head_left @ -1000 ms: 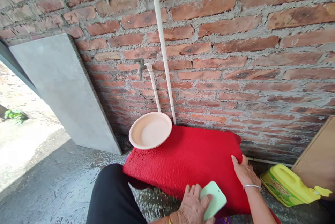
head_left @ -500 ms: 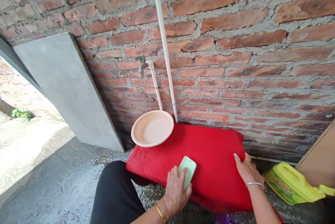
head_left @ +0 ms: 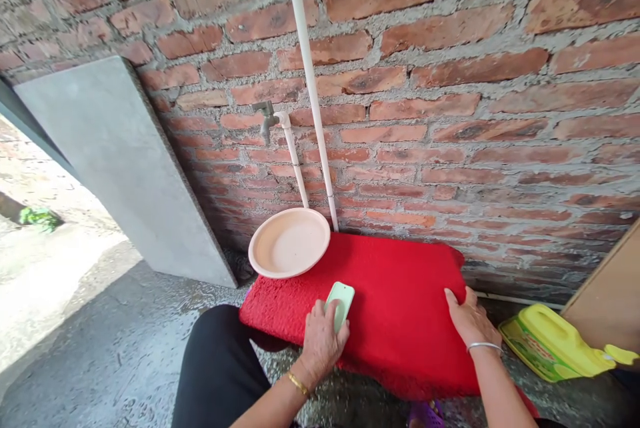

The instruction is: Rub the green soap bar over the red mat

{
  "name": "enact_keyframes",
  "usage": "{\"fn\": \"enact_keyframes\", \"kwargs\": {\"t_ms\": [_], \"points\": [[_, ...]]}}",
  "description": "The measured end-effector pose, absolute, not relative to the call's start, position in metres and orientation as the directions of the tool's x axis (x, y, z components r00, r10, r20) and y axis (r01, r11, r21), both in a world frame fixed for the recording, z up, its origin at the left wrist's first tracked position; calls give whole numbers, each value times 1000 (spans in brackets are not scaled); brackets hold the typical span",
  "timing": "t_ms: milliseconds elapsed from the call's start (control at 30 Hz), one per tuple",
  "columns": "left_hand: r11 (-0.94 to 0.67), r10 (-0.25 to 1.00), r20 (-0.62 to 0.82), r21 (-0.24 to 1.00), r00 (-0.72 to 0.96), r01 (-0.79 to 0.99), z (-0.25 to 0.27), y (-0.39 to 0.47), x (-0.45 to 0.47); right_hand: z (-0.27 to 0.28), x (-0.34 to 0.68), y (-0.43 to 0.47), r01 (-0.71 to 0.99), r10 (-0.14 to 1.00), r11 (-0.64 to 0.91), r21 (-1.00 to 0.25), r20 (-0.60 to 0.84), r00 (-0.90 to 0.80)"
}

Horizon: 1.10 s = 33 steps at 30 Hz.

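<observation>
A pale green, rounded flat brush (head_left: pixel 343 297) with a small hole at its far end is in my left hand (head_left: pixel 321 338). My fingers wrap round its sides, and its underside is hidden against the red plush mat (head_left: pixel 395 301). This mat lies spread over a low support, its near edge hanging down. At the mat's right edge, my right hand (head_left: pixel 473 321) grips the fabric, thumb on top and the other fingers over the side. On the mat's far left corner stands a pale pink plastic basin (head_left: pixel 293 245).
Above the basin, a grey tap (head_left: pixel 267 121) on a white pipe juts from the brick wall (head_left: pixel 425 81). A grey slab (head_left: pixel 120 168) leans at the left. A yellow jug (head_left: pixel 555 341) lies on the wet floor (head_left: pixel 125 348) at the right, beside a brown board (head_left: pixel 607 288).
My left hand has slid the brush leftward and slightly away from me over the mat. My right hand keeps its place on the mat's edge. The view has shifted slightly.
</observation>
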<state>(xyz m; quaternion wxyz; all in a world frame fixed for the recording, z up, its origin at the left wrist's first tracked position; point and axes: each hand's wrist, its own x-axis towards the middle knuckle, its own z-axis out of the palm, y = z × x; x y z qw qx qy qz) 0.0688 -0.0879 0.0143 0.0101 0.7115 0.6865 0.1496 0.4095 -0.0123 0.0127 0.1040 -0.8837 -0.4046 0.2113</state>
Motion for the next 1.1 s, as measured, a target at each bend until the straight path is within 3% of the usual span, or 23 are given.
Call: {"fn": "enact_keyframes", "kwargs": {"t_ms": [67,133,233,300,367,467,600,700,767,833,900,967,1100], "points": [[-137,977,191,220,96,966,4,-99,85,13,409,-13,677,763,-646,-352,-285,580],[-317,942,187,211,280,925,-9,-117,107,15,408,-14,680,762,-648,-343,-289,580],[-631,776,149,181,613,754,-20,-141,132,16,406,-14,678,758,-652,-339,-299,580],[-708,704,132,198,697,678,-16,-142,136,15,406,-15,677,759,-651,-343,-300,577],[-635,771,147,237,619,735,-3,-129,131,15,406,-15,678,762,-647,-348,-296,575],[-362,930,174,274,324,891,22,-90,117,16,406,-15,682,767,-642,-351,-286,574],[-149,978,177,244,107,958,36,-49,112,21,404,-16,682,765,-644,-347,-298,571],[-194,975,147,204,165,960,24,-63,131,23,403,-17,685,766,-643,-343,-297,570],[-340,940,111,211,323,917,11,-89,150,23,403,-17,686,767,-641,-343,-290,572],[-567,820,87,254,566,783,1,-115,166,23,403,-17,687,768,-640,-344,-288,572],[-689,711,92,293,698,663,0,-128,172,23,403,-17,684,766,-643,-345,-291,573],[-650,750,114,306,651,695,7,-120,165,23,402,-18,681,764,-646,-345,-297,573],[-261,959,175,255,222,931,34,-60,121,25,400,-19,675,760,-649,-350,-299,576]]}}
